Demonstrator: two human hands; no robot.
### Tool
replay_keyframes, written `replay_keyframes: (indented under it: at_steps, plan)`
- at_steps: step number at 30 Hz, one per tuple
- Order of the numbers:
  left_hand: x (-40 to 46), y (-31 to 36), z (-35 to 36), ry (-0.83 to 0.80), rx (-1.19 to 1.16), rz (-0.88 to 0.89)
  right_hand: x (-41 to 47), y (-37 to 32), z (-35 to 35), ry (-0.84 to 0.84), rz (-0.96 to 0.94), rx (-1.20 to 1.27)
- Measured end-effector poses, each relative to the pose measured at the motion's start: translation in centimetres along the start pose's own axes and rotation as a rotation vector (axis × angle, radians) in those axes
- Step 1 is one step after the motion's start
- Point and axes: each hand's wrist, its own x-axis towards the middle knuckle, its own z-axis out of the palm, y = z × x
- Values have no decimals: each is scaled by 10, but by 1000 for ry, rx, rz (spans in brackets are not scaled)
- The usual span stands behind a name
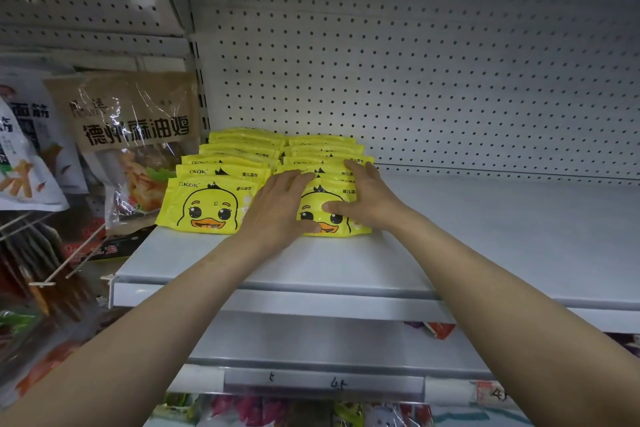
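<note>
Two rows of yellow duck-face wipe packs lie overlapped on a white shelf [485, 239]. The left row's front pack [204, 206] lies untouched. My left hand [280, 206] rests flat on the left side of the right row's front pack [320, 210], fingers straight. My right hand [369, 199] lies on that pack's right side, fingers stretched toward the packs behind [325, 149], thumb pointing left across the duck face. Neither hand curls round a pack.
A white pegboard [415, 63] backs the shelf. At the left hang snack bags, one brown and clear [135, 146], on wire hooks [69, 264]. A price rail [322, 383] runs below, with more packets under it.
</note>
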Motion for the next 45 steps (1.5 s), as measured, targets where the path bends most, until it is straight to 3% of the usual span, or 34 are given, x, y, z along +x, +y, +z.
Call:
replay_keyframes:
  at_steps: [8, 20, 26, 32, 36, 45]
  plan:
    - [2, 1, -2, -33, -11, 5, 10, 12, -22, -137, 106, -3]
    - [4, -1, -2, -53, -45, 2, 22, 14, -18, -196, 57, 171]
    - [3, 2, -7, -71, -6, -9, 10, 6, -24, -136, 46, -35]
    - [-3, 20, -20, -108, 69, -102, -14, -9, -38, 12, -46, -388]
    - [-15, 36, -43, -72, 105, -180, -35, -28, -53, 19, -153, -566]
    - [-113, 68, -101, 108, 144, -326, -110, -77, -47, -1, -380, -531]
